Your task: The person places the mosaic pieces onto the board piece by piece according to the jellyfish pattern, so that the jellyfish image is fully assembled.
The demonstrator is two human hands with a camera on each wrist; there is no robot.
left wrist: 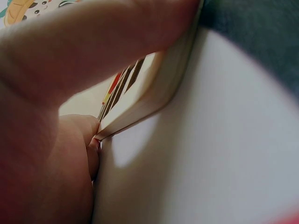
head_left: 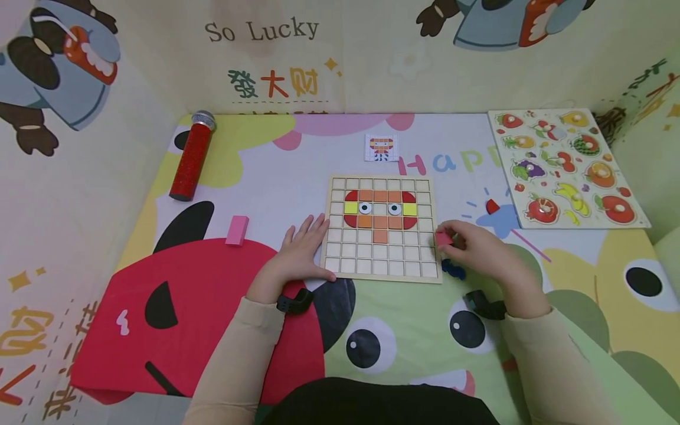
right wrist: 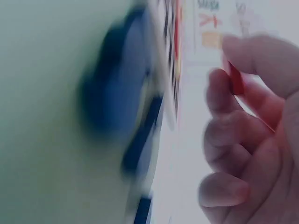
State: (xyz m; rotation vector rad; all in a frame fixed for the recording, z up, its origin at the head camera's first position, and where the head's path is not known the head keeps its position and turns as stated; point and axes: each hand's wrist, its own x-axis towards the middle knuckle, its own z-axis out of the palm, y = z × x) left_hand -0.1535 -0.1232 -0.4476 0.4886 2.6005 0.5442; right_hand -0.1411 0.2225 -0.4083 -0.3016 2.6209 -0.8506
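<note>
A wooden grid board (head_left: pixel 383 268) lies in front of me, with red, orange and yellow tiles and two eye tiles forming a face pattern. My left hand (head_left: pixel 303 254) rests spread along its left edge, fingers straight. The left wrist view shows the thumb (left wrist: pixel 93 42) against the board's side (left wrist: pixel 140 107). At the board's right edge, my right hand (head_left: pixel 480 245) pinches a small red tile (right wrist: pixel 236 79) between thumb and forefinger. Several dark blue tiles (head_left: pixel 453 270) lie just below that hand; they look blurred in the right wrist view. Another red tile (head_left: pixel 492 206) lies further right.
A small pattern card (head_left: pixel 381 147) lies behind the board. A fruit puzzle board (head_left: pixel 571 171) is at the back right. On the left are a red glittery microphone (head_left: pixel 192 156) and a pink block (head_left: pixel 236 231). A printed cloth covers the table.
</note>
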